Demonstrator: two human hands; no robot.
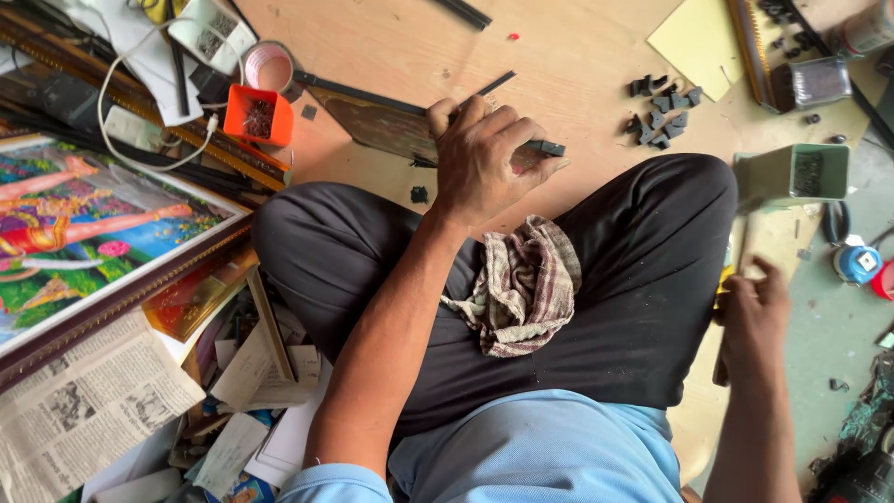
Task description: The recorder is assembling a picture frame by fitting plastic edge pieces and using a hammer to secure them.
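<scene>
Pale plywood floor, smooth and scuffed, spread with clutter on every side. Seated cross-legged in dark trousers, with a crumpled checked cloth, soft and frayed, lying in the lap.

Left hand curled narrow around a small dark corner piece, pressing it at the near edge of a flat brown board; most of that piece hidden under the fingers, its shape hard to make out. Thin black strip running along the far side of the board.

Right hand closed on the handle of a hammer, yellowish wood cut off by blur; hammer head not clearly visible against a grey-green metal box just beyond.

Far right of the left hand, a loose heap of small black angular pieces, matte and blocky. Far left, an orange plastic tub holding tiny dark nails, beside a pink roll of tape. At left, a glossy colourful framed picture with a gilt moulded edge, partly cut off by the frame. Near left, folded newspaper and a jumble of paper scraps. White cable looping over dark moulding sticks at far left.
</scene>
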